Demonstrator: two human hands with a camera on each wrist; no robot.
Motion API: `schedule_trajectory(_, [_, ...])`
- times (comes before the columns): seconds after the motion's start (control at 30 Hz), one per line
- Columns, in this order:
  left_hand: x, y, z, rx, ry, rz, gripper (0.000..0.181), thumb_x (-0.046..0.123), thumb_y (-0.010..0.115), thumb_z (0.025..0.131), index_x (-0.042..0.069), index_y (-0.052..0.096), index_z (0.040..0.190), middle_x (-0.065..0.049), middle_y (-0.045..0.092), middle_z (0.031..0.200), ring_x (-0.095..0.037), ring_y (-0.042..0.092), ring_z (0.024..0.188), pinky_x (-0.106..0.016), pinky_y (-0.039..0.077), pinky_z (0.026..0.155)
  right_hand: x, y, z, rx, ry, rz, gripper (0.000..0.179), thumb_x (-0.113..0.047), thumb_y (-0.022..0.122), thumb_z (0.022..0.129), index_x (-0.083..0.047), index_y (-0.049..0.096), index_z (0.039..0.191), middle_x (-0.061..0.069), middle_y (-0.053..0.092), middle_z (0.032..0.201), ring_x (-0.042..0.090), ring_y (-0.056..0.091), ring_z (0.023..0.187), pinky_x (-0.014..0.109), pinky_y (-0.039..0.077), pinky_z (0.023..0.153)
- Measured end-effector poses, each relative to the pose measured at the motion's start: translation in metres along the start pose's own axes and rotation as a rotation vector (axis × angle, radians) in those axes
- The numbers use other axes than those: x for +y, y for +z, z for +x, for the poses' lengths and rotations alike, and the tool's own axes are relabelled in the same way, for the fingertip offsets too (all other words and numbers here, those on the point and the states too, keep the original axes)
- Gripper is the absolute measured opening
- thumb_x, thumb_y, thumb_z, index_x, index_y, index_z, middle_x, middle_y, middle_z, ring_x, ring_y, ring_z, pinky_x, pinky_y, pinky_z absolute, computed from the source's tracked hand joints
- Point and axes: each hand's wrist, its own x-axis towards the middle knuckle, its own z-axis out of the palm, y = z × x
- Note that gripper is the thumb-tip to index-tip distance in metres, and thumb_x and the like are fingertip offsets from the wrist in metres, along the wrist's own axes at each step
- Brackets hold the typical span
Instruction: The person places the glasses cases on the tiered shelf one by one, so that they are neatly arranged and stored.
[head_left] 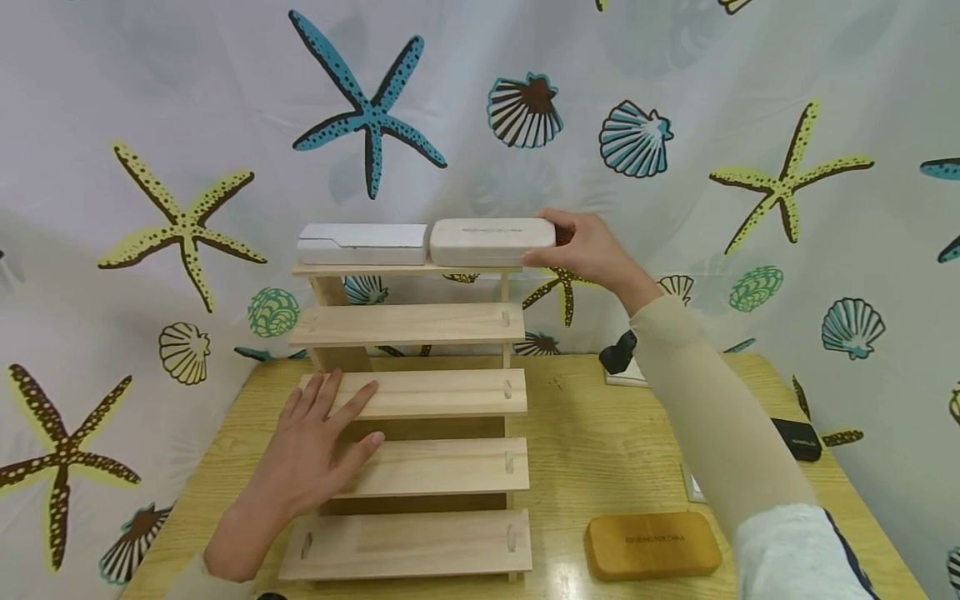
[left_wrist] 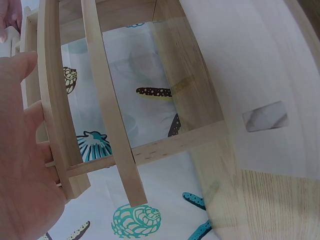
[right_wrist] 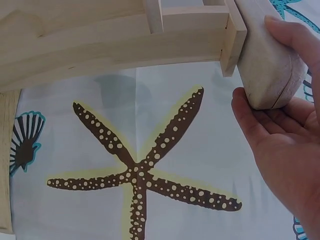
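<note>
A person's right hand [head_left: 588, 250] grips the right end of an off-white, rounded oblong case with faint lettering [head_left: 487, 243], thumb at the front and fingers behind. The case is at the right of the top shelf on a pale wooden five-step rack [head_left: 408, 471], its gripped end jutting past the shelf's right edge. Just beside its left end, across a narrow gap, lies a white rectangular box with a slanted flap [head_left: 362, 246], close to the shelf's left edge.

The left hand [head_left: 311, 454] holds nothing; its fingers are spread wide over the left part of the middle step. Open vertical spaces separate the steps.

The rack stands on a yellow wood-grain table [head_left: 562, 467]. A broad strip of tabletop runs between the rack's right edge and an orange-brown rounded case [head_left: 652, 546], near the front. A small black case [head_left: 797, 440] lies near the table's right edge.
</note>
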Motion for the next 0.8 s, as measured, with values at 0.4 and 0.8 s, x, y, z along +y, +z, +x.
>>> schedule_trajectory(0.4, [0.000, 0.001, 0.000, 0.006, 0.007, 0.012, 0.067, 0.053, 0.058, 0.105, 0.025, 0.042, 0.164, -0.031, 0.027, 0.170, -0.057, 0.021, 0.157, -0.071, 0.017, 0.126, 0.000, 0.007, 0.004, -0.015, 0.029, -0.006, 0.051, -0.026, 0.081, 0.094, -0.016, 0.065, 0.141, 0.008, 0.072, 0.126, 0.018, 0.065, 0.103, 0.034, 0.052, 0.081])
schedule_trajectory(0.8, [0.000, 0.000, 0.000, 0.007, 0.006, 0.007, 0.067, 0.053, 0.058, 0.105, 0.026, 0.042, 0.164, -0.031, 0.026, 0.170, -0.056, 0.021, 0.157, -0.071, 0.017, 0.126, 0.000, 0.012, 0.011, -0.032, 0.014, 0.013, 0.047, -0.025, 0.081, 0.093, -0.016, 0.067, 0.136, 0.010, 0.072, 0.124, 0.019, 0.065, 0.103, 0.030, 0.051, 0.084])
